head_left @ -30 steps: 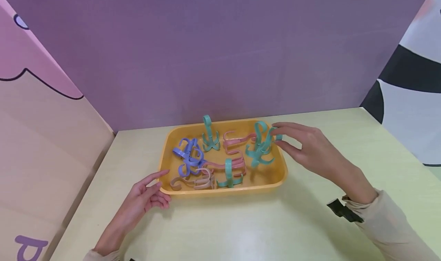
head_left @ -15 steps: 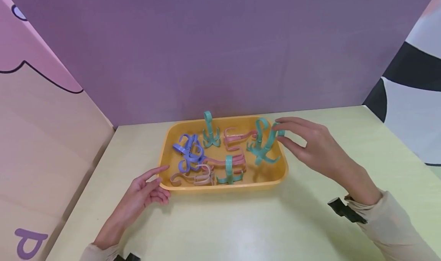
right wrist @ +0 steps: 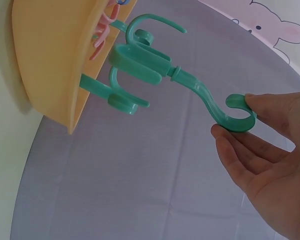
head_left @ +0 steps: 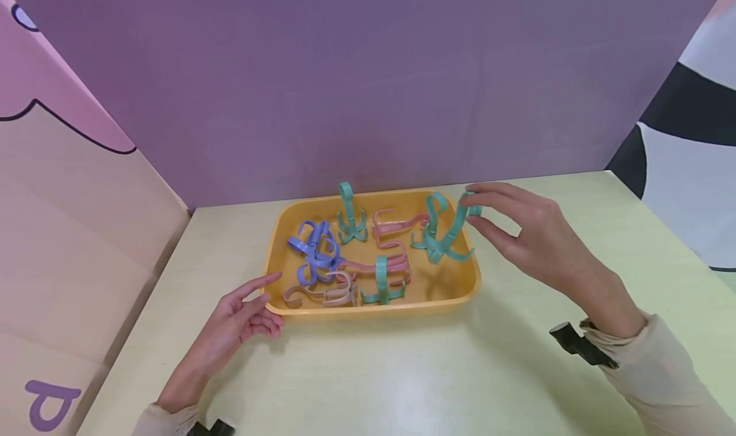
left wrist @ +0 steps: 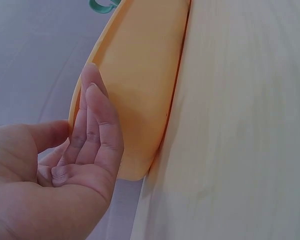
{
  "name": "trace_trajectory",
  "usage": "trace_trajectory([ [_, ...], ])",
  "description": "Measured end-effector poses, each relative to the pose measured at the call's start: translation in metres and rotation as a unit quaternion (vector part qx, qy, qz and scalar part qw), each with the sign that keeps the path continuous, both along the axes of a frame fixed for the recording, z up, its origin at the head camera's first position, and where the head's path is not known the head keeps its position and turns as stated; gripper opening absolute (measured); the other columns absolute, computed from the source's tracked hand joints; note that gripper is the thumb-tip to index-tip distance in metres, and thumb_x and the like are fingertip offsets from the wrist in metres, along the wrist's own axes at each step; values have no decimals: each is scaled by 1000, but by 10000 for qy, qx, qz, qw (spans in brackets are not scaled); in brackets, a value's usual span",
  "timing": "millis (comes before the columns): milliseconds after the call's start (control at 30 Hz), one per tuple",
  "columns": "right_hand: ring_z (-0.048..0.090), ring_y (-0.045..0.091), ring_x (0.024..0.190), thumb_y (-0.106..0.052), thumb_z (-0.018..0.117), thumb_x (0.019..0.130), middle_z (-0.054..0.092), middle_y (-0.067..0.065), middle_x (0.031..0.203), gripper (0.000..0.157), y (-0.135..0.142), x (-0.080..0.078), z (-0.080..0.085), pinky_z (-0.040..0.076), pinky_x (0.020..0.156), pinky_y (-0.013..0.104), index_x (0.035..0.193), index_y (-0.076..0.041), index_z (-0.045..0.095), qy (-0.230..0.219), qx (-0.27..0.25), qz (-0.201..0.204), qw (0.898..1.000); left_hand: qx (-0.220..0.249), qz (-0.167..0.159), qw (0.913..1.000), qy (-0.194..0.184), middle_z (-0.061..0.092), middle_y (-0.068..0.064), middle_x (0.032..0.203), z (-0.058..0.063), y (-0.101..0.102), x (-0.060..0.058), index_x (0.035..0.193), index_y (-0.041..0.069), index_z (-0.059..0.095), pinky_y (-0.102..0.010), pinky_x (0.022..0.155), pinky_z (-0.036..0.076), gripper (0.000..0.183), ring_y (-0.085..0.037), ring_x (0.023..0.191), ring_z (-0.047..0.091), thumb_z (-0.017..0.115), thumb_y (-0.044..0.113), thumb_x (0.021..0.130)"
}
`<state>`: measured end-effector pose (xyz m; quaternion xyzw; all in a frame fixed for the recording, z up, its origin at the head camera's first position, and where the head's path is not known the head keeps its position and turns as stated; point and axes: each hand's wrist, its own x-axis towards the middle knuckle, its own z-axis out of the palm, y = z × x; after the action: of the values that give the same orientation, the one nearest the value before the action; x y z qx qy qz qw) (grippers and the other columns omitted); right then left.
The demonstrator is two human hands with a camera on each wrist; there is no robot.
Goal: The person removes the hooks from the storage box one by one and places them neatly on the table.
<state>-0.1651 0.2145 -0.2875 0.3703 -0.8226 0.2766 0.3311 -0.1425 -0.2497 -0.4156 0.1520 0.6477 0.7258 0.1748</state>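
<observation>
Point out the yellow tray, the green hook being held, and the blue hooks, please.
Yellow tray [head_left: 370,311]: head view, on its front wall.
Held green hook [right wrist: 190,82]: right wrist view, on its shaft.
Blue hooks [head_left: 314,252]: head view, mid-cluster.

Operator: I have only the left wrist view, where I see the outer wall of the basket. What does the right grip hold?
Observer: The right grip pinches the curled end of a green hook.
Operator: Understood. Which other colour is inside the basket, toward the back wall?
Observer: A pink hook lies there.
Operator: And what lies along the front wall, on the side of the left grip?
Observer: A tan hook.
</observation>
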Motion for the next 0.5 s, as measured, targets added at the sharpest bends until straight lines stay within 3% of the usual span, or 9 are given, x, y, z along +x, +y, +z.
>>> trace_trajectory([
  [233, 67, 22, 103, 8, 79, 76, 71, 6, 112, 37, -3, -3, 6, 43, 99, 10, 110, -4, 73, 93, 13, 46, 9999, 11, 14, 10000, 8, 74, -12, 88, -1, -1, -1, 153, 2, 32, -36, 76, 61, 48, -22, 79, 72, 43, 15, 108],
  [500, 68, 22, 102, 8, 79, 78, 71, 8, 113, 33, -4, -8, 17, 43, 97, 10, 109, -2, 73, 169, -15, -219, 9996, 45, 7, 10000, 10, 74, -11, 88, -2, -1, -1, 153, 0, 30, -35, 77, 61, 49, -22, 79, 72, 43, 15, 108],
])
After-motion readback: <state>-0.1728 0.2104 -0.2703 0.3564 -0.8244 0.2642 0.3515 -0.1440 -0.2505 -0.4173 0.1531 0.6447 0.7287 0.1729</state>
